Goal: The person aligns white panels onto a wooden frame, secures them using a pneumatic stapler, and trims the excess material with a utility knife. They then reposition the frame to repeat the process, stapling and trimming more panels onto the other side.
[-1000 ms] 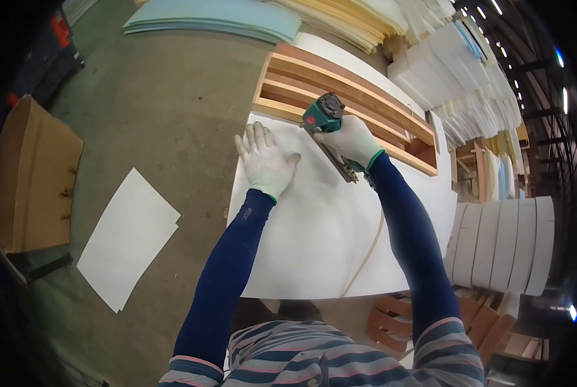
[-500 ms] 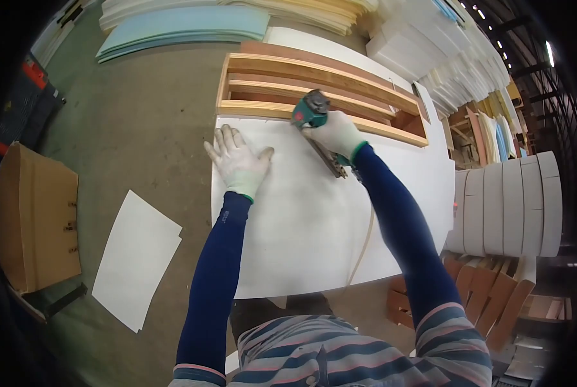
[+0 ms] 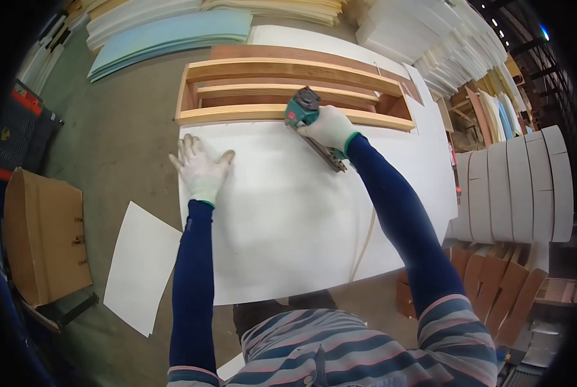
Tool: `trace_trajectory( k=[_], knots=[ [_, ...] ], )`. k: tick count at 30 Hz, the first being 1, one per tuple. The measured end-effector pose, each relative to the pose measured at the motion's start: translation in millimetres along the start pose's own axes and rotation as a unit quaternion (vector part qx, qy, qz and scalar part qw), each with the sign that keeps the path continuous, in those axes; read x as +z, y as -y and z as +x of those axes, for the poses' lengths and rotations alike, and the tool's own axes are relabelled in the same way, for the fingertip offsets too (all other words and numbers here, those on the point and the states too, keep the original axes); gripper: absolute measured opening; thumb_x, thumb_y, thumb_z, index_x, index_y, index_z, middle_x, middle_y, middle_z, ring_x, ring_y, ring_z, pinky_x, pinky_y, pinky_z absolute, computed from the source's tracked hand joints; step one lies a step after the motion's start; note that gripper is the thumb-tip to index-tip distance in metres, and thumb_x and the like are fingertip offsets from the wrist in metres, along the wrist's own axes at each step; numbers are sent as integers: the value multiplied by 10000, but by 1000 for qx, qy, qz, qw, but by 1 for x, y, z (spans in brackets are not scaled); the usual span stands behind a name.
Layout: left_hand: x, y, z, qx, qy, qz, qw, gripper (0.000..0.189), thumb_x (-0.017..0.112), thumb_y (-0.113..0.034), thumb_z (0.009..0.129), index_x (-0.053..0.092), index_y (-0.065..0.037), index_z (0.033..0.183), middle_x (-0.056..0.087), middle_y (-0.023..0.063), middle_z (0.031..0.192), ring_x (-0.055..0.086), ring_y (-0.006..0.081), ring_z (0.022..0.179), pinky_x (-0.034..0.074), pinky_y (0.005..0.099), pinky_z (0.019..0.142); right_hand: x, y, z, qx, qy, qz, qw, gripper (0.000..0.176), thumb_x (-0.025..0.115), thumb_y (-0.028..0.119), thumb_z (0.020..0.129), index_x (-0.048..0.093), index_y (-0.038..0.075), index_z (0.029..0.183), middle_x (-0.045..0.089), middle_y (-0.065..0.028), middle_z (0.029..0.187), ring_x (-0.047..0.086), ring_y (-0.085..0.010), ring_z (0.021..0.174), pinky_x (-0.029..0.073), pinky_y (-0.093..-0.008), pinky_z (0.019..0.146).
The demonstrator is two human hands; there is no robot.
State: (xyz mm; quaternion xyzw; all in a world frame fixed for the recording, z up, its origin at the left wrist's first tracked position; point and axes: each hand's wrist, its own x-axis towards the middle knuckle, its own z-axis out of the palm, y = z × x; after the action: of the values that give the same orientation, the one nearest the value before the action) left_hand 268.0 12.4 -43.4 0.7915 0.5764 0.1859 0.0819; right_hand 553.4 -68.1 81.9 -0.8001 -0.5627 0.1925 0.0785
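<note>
right hand: the grip is closed around a green staple gun [image 3: 301,108], glove [image 3: 330,127] wrapped over the handle. I can't tell if a finger is on the trigger.

left hand: the grip is wide, holding nothing. It lies palm down with fingers spread [image 3: 201,169] on the far left corner of the white sheet [image 3: 288,213].

where the gun is: its nose sits right where the sheet's far edge meets the near rail of the wooden frame [image 3: 288,90], with the body angled back toward the person.

risk 1: I reckon the sheet could creep or pucker. Only one corner is pinned by a palm and the right side lies loose, so a push from the gun might shove the edge off the rail.

risk 2: the nose is on a narrow rail. Tilt it a bit and a fastener could miss the wood or only catch the sheet.

risk 3: the hose [image 3: 366,238] trails over the sheet to its near edge. If it snags there it could yank the gun sideways.

risk 4: the left hand is well apart from the nose for now. Sliding it along the edge toward the gun would be the sketchy bit.

floor: loose white sheets [image 3: 140,264] lie beside the person's left, which looks like a slip hazard if stepped on.
</note>
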Motion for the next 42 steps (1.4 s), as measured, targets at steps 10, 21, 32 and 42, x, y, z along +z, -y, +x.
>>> trace_trajectory(
  k=[10, 21, 32, 42],
  knots=[
    [13, -115, -24, 204, 66, -84, 973, 626, 651, -348, 925, 503, -103, 1481, 380, 185, 1603, 303, 439, 1487, 156, 570, 1249, -11, -57, -15, 49, -10, 24, 998, 445, 733, 456, 787, 754, 85, 1033, 741, -204, 977, 705, -371, 943, 552, -419, 872],
    [29, -157, -32, 214, 93, -49, 971, 590, 582, -379, 907, 547, -172, 1458, 430, 159, 1573, 307, 451, 1477, 126, 638, 1223, -44, -98, -32, 54, 14, 38, 998, 463, 754, 427, 783, 737, 38, 1034, 738, -212, 972, 698, -384, 914, 544, -418, 849],
    [29, -162, -34, 201, 78, -38, 976, 582, 574, -376, 898, 568, -173, 1444, 425, 146, 1580, 300, 423, 1488, 104, 615, 1239, -68, -154, -50, 63, 23, 43, 997, 426, 734, 419, 838, 733, 54, 1057, 735, -204, 988, 687, -378, 950, 535, -406, 885],
    [32, -160, -33, 207, 69, -39, 975, 596, 621, -359, 892, 559, -178, 1456, 421, 149, 1587, 296, 427, 1493, 106, 612, 1241, -79, -191, -63, 36, -11, 64, 997, 429, 770, 396, 808, 735, 60, 1074, 746, -189, 990, 700, -357, 944, 537, -402, 896]
  ],
)
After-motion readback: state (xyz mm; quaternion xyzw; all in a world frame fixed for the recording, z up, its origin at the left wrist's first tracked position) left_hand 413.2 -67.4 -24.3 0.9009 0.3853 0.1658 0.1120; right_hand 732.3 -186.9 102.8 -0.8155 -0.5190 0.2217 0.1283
